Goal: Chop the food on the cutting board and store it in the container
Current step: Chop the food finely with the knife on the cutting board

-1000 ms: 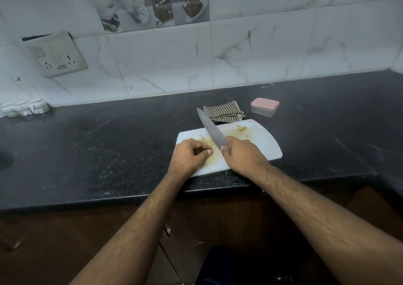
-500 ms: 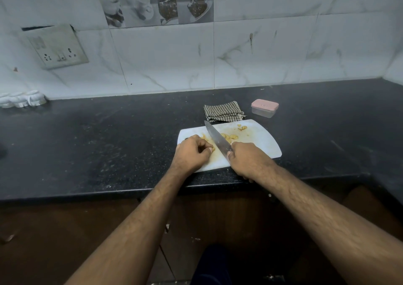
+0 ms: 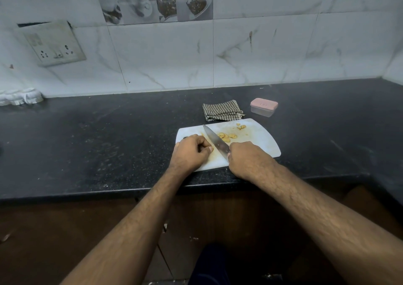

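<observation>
Gripping the knife (image 3: 214, 141) by its handle, the right hand (image 3: 246, 160) sat at the near edge of the cutting board (image 3: 261, 140), fingers wrapped tight around it. The blade ran away and to the left, slanting across the board, and its long edge lay just right of the left hand (image 3: 192, 151). That hand was curled into a claw on the board's left end, fingertips tucked under; it seemed to be pinning the uncut food, but I could not make the piece out beneath the fingers. Yellowish slices (image 3: 225, 136) lay just right of the blade, a few more (image 3: 241, 126) near the far edge. The container (image 3: 263, 107) stood beyond the board, well apart to the right, its pink lid on, beside a checked cloth (image 3: 222, 111). The next cut, I judged, would fall close beside those left fingertips.
</observation>
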`<state>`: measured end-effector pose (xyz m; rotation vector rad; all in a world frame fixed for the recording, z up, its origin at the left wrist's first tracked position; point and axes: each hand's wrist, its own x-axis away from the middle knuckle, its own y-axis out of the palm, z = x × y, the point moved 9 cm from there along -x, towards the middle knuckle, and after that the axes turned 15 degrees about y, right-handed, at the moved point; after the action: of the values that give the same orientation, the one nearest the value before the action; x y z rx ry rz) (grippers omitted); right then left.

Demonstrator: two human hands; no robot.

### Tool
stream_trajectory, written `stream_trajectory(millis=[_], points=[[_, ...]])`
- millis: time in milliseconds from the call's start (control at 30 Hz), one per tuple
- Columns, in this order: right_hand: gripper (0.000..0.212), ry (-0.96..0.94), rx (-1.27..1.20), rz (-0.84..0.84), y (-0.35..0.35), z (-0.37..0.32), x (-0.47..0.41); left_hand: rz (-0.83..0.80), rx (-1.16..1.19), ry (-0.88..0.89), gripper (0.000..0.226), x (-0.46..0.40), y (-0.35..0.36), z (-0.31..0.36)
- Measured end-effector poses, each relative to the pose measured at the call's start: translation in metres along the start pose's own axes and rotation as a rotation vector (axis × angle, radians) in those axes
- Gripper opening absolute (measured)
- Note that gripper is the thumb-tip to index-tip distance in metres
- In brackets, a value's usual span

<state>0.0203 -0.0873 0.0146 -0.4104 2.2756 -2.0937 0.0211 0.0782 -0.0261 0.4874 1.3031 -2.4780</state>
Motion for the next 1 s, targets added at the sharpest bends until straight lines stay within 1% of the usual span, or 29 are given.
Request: stream_trajectory(millis=[333, 567, 733, 1000], points=[[0.032, -0.011, 0.041, -0.039, -0.002, -0.006, 0.017, -0.019, -0.028, 0.009, 0.012, -0.001, 0.001, 0.002], [0.037, -0.004, 0.086, -0.077, -0.003, -0.009, 0.022, -0.033, -0.035, -0.008, 0.012, -0.002, 0.001, 0.003], [0.034, -0.026, 0.124, -0.073, 0.0, -0.014, 0.022, -0.04, -0.034, 0.007, 0.013, -0.002, 0.001, 0.005], [0.031, -0.023, 0.107, -0.111, 0.007, -0.016, 0.019, -0.034, -0.017, 0.008, 0.011, -0.003, 0.002, 0.002]])
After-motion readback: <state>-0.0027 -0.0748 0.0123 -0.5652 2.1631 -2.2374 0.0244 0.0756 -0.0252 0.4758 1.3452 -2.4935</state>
